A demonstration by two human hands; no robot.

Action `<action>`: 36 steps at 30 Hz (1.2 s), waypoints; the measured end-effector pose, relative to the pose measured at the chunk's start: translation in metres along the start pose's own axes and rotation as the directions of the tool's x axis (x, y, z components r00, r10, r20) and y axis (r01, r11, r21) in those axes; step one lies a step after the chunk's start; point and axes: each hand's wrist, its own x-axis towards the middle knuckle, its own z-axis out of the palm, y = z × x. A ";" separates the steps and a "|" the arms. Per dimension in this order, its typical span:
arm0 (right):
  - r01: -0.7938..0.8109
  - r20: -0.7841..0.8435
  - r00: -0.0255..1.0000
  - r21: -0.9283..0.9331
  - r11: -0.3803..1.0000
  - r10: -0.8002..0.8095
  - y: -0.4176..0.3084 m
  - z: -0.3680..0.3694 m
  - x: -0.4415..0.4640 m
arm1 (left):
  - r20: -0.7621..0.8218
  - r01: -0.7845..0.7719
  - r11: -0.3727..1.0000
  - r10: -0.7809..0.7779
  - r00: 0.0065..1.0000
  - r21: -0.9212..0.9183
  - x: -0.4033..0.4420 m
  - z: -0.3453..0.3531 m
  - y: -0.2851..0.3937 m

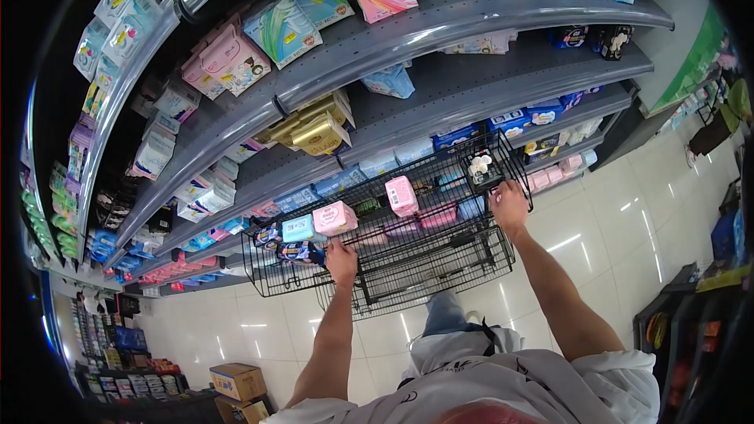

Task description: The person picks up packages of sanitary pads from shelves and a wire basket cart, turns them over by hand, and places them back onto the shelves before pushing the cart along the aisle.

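Note:
A black wire shopping cart (377, 286) stands between me and the shelves. My left hand (342, 261) is over the cart with fingers curled, just below a pink pack (334, 218) and right of a dark blue pack (301, 252). What its fingers grip, if anything, is hidden. My right hand (510, 206) is closed at the cart's right end, its fingers at the lower corner of a black pack with white flowers (481, 166). A light blue pack (298, 228) sits left of the pink pack. A second pink pack (401, 196) lies near the cart's middle.
Curved grey shelves (471, 27) with colourful packs fill the view ahead and to the left. Cardboard boxes (238, 381) are stacked on the tiled floor (585, 255) at lower left. A dark display stand (667, 322) is on the right. Another person (719, 132) is at far right.

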 end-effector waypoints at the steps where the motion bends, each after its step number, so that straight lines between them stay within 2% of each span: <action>1: 0.008 -0.008 1.000 -0.002 1.000 -0.008 0.001 0.001 0.000 | 0.009 0.012 1.000 -0.012 1.000 -0.003 0.000 0.000 0.000; 15: 0.006 -0.018 1.000 0.017 1.000 -0.006 0.000 0.002 -0.001 | 0.028 0.033 0.999 -0.032 0.999 -0.015 0.001 0.000 -0.001; 19: 0.014 -0.008 1.000 0.030 0.999 -0.014 0.000 -0.002 -0.002 | -0.015 -0.025 0.999 0.024 1.000 -0.022 0.000 -0.001 0.000; 20: 0.039 -0.048 0.998 0.032 0.999 -0.038 0.003 0.003 -0.003 | -0.028 -0.041 0.998 0.040 0.999 -0.038 0.000 -0.001 -0.001; 24: 0.071 -0.027 0.997 -0.005 0.997 -0.071 0.001 -0.007 -0.002 | 0.033 -0.036 0.999 0.035 0.999 0.020 -0.005 -0.011 0.004; 26: 0.088 -0.074 0.993 -0.006 0.996 -0.089 0.006 0.003 -0.003 | 0.023 -0.054 0.997 0.053 0.998 0.053 -0.001 0.007 -0.012; 28: 0.099 -0.122 0.988 -0.013 0.995 -0.100 0.010 0.009 -0.001 | 0.029 -0.047 0.999 0.047 0.998 -0.008 0.005 0.018 -0.022; 29: 0.056 -0.054 0.997 0.025 0.998 -0.055 0.009 0.006 0.000 | 0.000 -0.060 0.997 0.060 0.998 -0.056 0.008 0.021 -0.022; 30: 0.070 -0.093 0.993 0.038 0.997 -0.066 0.009 0.003 0.009 | 0.002 0.012 0.999 -0.012 1.000 0.032 0.008 0.021 -0.017; 36: 0.055 -0.089 0.995 0.022 0.998 -0.053 0.003 -0.001 -0.004 | 0.021 -0.008 1.000 0.008 1.000 0.021 0.002 0.008 -0.008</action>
